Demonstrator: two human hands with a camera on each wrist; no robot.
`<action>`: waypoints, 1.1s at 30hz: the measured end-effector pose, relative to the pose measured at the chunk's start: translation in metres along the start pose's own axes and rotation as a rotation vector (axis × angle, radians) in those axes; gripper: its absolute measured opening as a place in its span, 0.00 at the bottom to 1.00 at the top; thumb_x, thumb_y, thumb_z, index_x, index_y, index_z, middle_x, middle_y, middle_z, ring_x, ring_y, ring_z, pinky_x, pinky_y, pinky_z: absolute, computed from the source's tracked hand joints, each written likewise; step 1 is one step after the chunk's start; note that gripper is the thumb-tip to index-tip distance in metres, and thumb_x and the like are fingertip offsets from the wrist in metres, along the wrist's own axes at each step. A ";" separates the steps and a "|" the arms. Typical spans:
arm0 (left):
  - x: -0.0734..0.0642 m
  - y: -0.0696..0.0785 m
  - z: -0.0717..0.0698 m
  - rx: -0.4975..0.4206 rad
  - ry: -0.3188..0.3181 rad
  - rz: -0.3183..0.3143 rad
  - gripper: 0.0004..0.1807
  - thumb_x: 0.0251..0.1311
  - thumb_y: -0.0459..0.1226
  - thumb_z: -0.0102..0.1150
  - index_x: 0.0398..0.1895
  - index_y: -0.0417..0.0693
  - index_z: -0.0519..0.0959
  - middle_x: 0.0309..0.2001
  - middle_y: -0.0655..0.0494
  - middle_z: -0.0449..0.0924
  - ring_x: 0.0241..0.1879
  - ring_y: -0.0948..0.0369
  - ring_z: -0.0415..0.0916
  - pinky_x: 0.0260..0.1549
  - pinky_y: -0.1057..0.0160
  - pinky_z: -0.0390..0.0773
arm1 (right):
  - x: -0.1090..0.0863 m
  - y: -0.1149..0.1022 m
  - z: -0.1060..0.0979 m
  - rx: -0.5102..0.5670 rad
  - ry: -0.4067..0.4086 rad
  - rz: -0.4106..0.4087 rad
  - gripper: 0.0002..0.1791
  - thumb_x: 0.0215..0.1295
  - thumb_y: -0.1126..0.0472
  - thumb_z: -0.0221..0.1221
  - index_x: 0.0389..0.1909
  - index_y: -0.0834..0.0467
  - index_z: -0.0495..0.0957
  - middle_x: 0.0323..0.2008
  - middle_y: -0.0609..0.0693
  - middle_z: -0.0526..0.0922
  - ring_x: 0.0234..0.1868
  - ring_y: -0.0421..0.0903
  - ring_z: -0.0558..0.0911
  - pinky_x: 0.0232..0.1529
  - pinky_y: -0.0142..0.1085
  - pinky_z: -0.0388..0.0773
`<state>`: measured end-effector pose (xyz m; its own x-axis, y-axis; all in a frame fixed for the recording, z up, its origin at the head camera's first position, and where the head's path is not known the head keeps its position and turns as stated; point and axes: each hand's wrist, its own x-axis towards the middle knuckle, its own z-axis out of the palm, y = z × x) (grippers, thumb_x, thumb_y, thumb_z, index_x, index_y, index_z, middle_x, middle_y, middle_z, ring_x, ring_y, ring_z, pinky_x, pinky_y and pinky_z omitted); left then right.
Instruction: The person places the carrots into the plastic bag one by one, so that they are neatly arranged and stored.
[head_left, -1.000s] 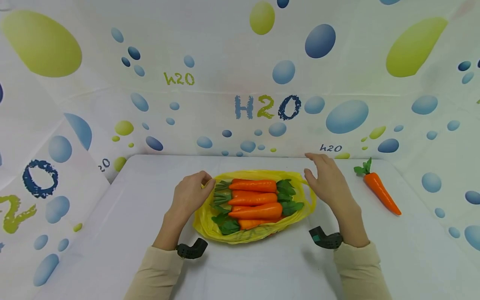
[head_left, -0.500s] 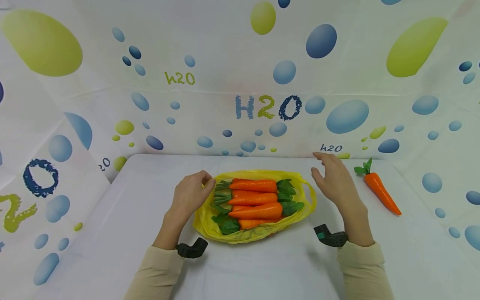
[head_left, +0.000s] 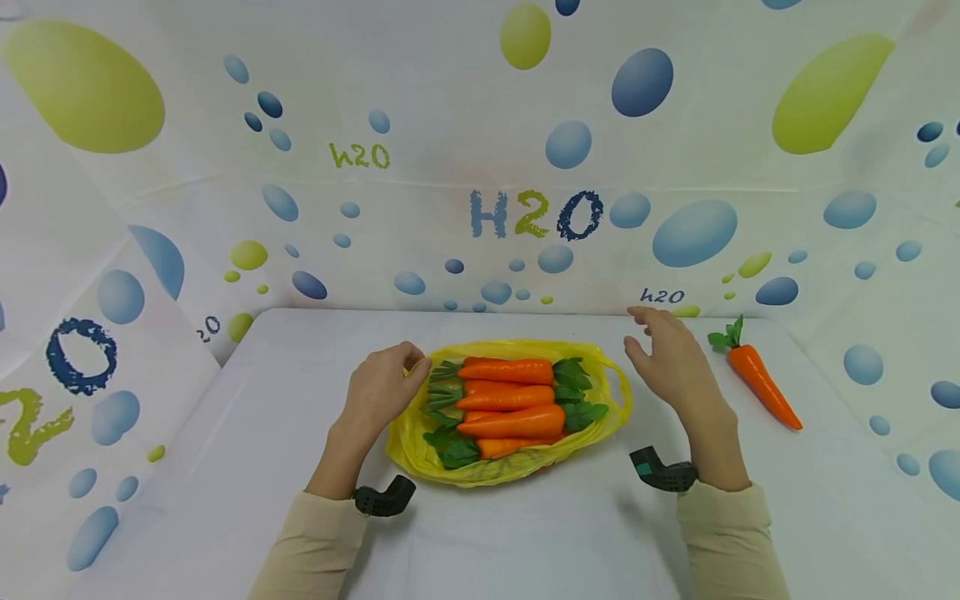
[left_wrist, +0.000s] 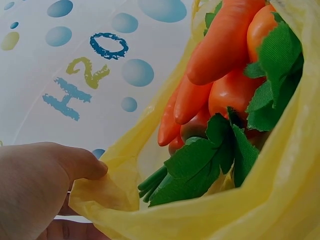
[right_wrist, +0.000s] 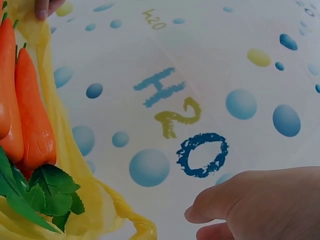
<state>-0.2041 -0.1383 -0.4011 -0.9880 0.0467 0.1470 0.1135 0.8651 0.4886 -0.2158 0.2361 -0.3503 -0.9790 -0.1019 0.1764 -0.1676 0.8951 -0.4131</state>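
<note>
A yellow plastic bag point(head_left: 407, 454) lies with its mouth open, and several orange carrots point(head_left: 513, 423) with green leaves are stacked inside it. My left hand point(head_left: 377, 387) pinches the bag's left edge; the left wrist view shows the thumb point(left_wrist: 82, 164) on top of the yellow film point(left_wrist: 127, 172), with fingers below. To the right of the bag, my right hand point(head_left: 672, 362) is raised, its fingers loosely bent and holding nothing. A small gap separates it from the bag's handle loop point(head_left: 627, 393). A single carrot point(head_left: 763, 387) lies farther right.
The bag lies on a table with a white cover point(head_left: 480, 542). A white backdrop point(head_left: 450, 167) printed with blue and green drops and H2O lettering stands behind and along the sides. Black cameras are strapped to both wrists.
My right hand has drawn away from the bag's handle, slightly to the right, and then stayed almost still. The left hand, the bag and the carrots keep their places.
</note>
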 end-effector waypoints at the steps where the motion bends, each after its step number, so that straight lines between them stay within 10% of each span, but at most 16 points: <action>1: 0.000 0.000 0.000 0.000 -0.001 0.000 0.17 0.70 0.47 0.54 0.47 0.44 0.82 0.42 0.49 0.87 0.35 0.56 0.80 0.41 0.54 0.85 | 0.000 0.000 0.000 -0.002 -0.012 0.003 0.29 0.73 0.58 0.52 0.72 0.62 0.63 0.64 0.65 0.72 0.61 0.64 0.74 0.62 0.61 0.73; 33: 0.002 -0.001 0.002 -0.001 -0.022 0.002 0.16 0.70 0.46 0.54 0.48 0.45 0.82 0.41 0.50 0.87 0.32 0.57 0.76 0.38 0.56 0.84 | 0.002 -0.009 0.009 -0.033 -0.168 -0.041 0.27 0.74 0.57 0.54 0.70 0.62 0.66 0.64 0.65 0.74 0.60 0.63 0.76 0.60 0.59 0.76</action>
<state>-0.2061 -0.1383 -0.4036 -0.9899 0.0596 0.1290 0.1158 0.8647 0.4888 -0.2177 0.2234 -0.3542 -0.9775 -0.2071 0.0397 -0.2065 0.9021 -0.3788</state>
